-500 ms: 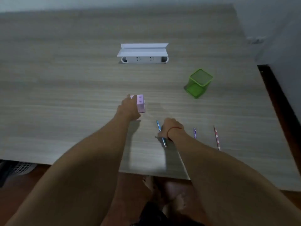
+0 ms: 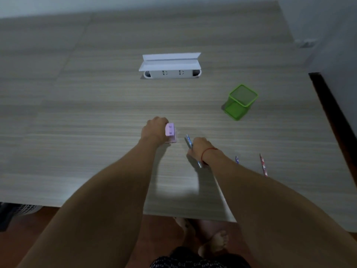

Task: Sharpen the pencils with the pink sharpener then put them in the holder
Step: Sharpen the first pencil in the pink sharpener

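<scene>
Found left hand [image 2: 154, 129] curled round pink sharpener [image 2: 170, 132] on counter [image 2: 96, 132]. Just right of it, found right hand [image 2: 200, 147] gripping blue pencil [image 2: 189, 141] — two pencils [image 2: 263, 165] lying near right, green holder [image 2: 240, 102] far right.

Both bare arms stretch forward side by side. The left hand [image 2: 154, 130] curls round the pink sharpener [image 2: 170, 130], knuckles up. Just right of it and a little nearer the body, the right hand [image 2: 200, 147] grips a blue pencil [image 2: 189, 141].

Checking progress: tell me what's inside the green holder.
No pencil shows inside the green holder: only its own mesh walls through the open top. Its floor is dim behind the near wall, so anything small there cannot be ruled out.
</scene>
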### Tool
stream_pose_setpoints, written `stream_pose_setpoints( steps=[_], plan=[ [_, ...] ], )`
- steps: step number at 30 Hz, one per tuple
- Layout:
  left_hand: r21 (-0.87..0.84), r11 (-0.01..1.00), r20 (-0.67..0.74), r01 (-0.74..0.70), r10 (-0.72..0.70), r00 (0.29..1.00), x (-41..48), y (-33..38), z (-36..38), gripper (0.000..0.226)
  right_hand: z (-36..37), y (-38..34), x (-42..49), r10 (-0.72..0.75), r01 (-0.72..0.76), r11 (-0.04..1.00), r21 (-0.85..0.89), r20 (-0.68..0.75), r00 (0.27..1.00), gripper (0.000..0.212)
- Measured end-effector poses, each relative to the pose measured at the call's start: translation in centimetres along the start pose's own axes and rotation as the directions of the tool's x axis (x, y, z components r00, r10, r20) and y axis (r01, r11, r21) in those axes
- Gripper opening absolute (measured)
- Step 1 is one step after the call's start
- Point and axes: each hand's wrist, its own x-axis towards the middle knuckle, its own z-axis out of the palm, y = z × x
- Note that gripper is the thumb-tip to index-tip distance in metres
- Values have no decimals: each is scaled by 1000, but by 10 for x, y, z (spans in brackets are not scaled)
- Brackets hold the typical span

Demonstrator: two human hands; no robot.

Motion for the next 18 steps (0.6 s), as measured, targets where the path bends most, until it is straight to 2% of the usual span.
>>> stream_pose_setpoints(
  steps=[3, 6, 11, 18],
  plan=[
    [-51, 998, 14, -44, 45, 999, -4, 7, 3, 35, -23, 6, 3, -62, 59, 998, -38, -55, 997, 28],
    [-27, 997, 31, -79, 80, 996, -4, 22, 1, 30, -44, 14, 2, -101, 94, 992, -80, -92, 991, 28],
    [-18, 994, 54, -105, 106, 993, 1, 36, 0, 35, -59, 30, -2, -105, 92, 991, -97, -134, 985, 25],
    [-108, 984, 40, -140, 145, 989, 3, 54, 7, 35, -66, 38, 3, -119, 106, 991, -87, -166, 979, 26]
  ],
)
